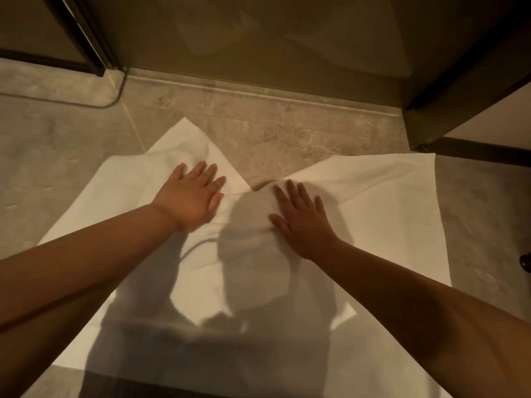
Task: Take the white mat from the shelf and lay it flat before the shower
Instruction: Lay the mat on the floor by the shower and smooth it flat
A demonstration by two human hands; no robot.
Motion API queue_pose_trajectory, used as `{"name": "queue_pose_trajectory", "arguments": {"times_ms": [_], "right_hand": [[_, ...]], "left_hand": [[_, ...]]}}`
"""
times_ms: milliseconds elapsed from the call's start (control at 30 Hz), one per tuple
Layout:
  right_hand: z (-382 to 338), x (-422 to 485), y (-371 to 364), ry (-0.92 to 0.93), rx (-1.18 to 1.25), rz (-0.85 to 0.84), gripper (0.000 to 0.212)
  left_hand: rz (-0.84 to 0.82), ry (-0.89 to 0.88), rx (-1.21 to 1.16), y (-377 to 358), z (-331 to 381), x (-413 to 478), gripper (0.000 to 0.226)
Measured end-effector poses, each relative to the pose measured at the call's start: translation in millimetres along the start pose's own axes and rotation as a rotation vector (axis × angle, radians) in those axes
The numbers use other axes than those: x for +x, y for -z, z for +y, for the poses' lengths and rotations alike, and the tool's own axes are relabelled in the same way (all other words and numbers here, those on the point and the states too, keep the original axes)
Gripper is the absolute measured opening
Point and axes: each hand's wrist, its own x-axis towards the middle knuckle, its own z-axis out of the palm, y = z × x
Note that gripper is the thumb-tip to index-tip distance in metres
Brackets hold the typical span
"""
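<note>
The white mat (388,202) lies on the stone floor in front of the shower's glass door (258,38). Its far edge is bunched and folded, leaving a V-shaped gap of bare floor in the middle. My left hand (191,196) rests palm-down with fingers spread on the mat's far left part. Just right of the gap, my right hand (298,216) presses flat on a wrinkled fold. Neither hand grips the cloth. My shadow darkens the near half of the mat.
The raised shower threshold (273,93) runs across just beyond the mat. A dark door frame (83,33) stands at the upper left. Another dark frame and wall corner (459,90) stand at the upper right. A small dark object (525,262) sits at the right edge.
</note>
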Motion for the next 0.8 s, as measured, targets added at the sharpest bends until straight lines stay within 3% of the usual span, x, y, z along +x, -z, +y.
{"name": "queue_pose_trajectory", "arguments": {"times_ms": [433,800], "right_hand": [[-1,-9,-16,-0.063,-0.087,0.025,0.069],[-8,-11,-16,-0.094,-0.100,-0.004,0.069]], "left_hand": [[-0.064,0.048,-0.090,-13,-27,6,0.060],[-0.122,0.227,-0.212,-8,-41,8,0.060]]}}
